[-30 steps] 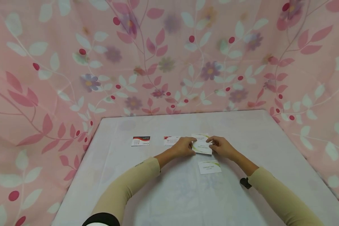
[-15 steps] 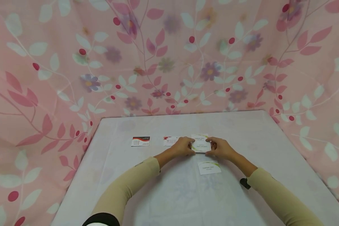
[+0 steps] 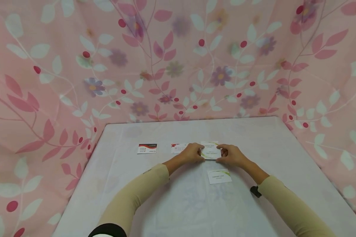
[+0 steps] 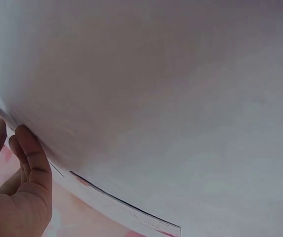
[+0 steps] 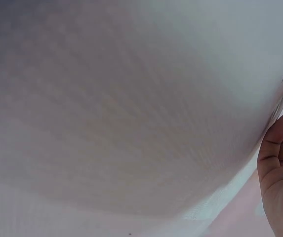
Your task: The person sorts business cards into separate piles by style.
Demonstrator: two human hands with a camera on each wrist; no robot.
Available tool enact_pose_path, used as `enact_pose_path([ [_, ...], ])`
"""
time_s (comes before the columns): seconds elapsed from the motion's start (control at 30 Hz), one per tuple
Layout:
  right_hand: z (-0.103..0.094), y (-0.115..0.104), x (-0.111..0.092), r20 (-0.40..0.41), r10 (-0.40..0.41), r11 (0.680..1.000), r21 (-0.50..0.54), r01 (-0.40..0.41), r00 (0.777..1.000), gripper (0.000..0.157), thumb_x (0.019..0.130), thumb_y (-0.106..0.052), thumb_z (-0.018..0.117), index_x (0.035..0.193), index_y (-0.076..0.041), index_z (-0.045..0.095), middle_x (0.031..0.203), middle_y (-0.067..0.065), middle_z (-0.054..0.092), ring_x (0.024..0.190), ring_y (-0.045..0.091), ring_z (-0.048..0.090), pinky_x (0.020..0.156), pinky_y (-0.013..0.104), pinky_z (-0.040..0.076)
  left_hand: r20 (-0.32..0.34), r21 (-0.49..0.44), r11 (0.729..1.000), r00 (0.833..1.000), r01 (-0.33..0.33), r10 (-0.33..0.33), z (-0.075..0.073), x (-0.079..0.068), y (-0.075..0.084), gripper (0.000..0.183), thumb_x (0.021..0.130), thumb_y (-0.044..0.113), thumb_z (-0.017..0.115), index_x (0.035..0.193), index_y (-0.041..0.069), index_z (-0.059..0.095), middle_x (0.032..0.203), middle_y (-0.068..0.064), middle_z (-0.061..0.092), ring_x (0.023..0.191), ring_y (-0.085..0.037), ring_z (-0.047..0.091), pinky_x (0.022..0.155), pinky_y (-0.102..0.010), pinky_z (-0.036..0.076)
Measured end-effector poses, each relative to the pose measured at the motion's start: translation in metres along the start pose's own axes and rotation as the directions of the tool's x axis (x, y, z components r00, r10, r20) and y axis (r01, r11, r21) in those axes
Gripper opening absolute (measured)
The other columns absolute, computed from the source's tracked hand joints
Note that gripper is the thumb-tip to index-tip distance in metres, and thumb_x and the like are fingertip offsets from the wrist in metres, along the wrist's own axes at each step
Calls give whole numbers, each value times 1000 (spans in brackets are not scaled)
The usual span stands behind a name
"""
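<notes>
A white business card [image 3: 211, 154] with green trim and printed text lies over another similar card [image 3: 209, 144], whose far part shows behind it. My left hand [image 3: 193, 153] holds the left edge of the upper card between thumb and fingers. On the opposite edge, my right hand [image 3: 232, 155] grips it the same way, thumb at the near corner. Closer to me lies a third card [image 3: 219, 176] reading "COMPANY LOGO". Both wrist views show curled fingers low against the tabletop, the left hand [image 4: 25, 182] and the right hand [image 5: 279, 163], with the held card mostly hidden.
A red-and-white business card [image 3: 178, 148] lies left of the held cards, partly behind the left hand. Farther left is a black, red and white card [image 3: 147, 148]. The white-covered table [image 3: 178, 207] ends at a pink floral cloth [image 3: 172, 65] behind.
The upper card, tilted a second ago, has been squared over the card beneath and shifted slightly away. My right thumb has come down to its near right corner. The left hand has barely moved.
</notes>
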State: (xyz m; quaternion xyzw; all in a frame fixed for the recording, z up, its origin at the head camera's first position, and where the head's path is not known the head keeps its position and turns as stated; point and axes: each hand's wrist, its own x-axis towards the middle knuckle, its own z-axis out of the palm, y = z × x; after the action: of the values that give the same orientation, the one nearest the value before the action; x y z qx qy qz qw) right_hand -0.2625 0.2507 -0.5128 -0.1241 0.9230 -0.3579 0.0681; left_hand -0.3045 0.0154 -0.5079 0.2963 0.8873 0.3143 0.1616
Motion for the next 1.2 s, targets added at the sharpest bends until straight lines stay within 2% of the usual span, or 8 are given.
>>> enact_pose_path([
  [0.17,-3,3,6,-1,-8,1000,-10,8,1000,59,77,-17,85,127,3,61,87,7,59,74,14,53,65,24,44,15,13,999,999,30,-30,-1,5,2,64,83,19,81,139,2,55,81,0,58,70,-7,51,60,-17,40],
  [0.37,-6,5,15,-9,6,1000,-30,-6,1000,56,78,-16,84,127,1,61,87,7,57,76,16,51,66,25,42,7,35,997,998,67,-67,-2,18,3,62,84,18,80,138,2,56,79,0,58,69,-9,51,61,-18,39],
  [0.53,-9,5,24,-31,-4,998,-60,3,1000,55,79,-14,83,126,2,61,87,8,58,77,17,52,68,28,42,-2,64,992,995,104,-105,-4,28,3,62,84,19,80,139,3,55,86,-1,60,75,-10,53,66,-19,41],
  [0.73,-12,5,34,-42,1,996,-87,-5,999,56,80,-14,83,128,4,60,90,11,61,78,19,54,72,33,44,-23,110,983,989,147,-146,-8,37,6,62,84,20,80,138,3,55,109,-6,63,94,-15,57,89,-27,47],
  [0.83,-12,7,39,-45,4,995,-102,-8,999,57,79,-14,82,128,4,59,91,12,62,79,20,54,72,34,45,-36,130,977,986,166,-163,-8,41,7,60,84,20,80,137,4,56,127,-9,62,113,-19,58,105,-33,43],
  [0.93,-10,10,43,-47,0,993,-116,-6,999,57,79,-15,82,128,5,59,92,13,62,79,21,55,73,35,46,-39,120,972,979,203,-200,-7,44,8,60,84,19,79,138,4,56,137,-10,59,123,-21,55,109,-37,40],
  [1.07,-7,14,45,-45,8,992,-126,-13,999,55,79,-15,82,126,4,61,94,13,62,82,22,55,75,37,46,-35,130,965,974,227,-225,-5,47,9,60,85,18,79,138,5,56,135,-9,60,115,-21,56,105,-36,44],
  [1.2,-7,14,47,-22,11,990,-144,-14,1000,53,80,-16,81,125,4,62,94,14,62,83,23,54,77,39,45,-49,205,956,978,209,-203,-6,49,10,59,82,19,81,134,3,59,129,-10,64,107,-20,58,99,-33,47],
])
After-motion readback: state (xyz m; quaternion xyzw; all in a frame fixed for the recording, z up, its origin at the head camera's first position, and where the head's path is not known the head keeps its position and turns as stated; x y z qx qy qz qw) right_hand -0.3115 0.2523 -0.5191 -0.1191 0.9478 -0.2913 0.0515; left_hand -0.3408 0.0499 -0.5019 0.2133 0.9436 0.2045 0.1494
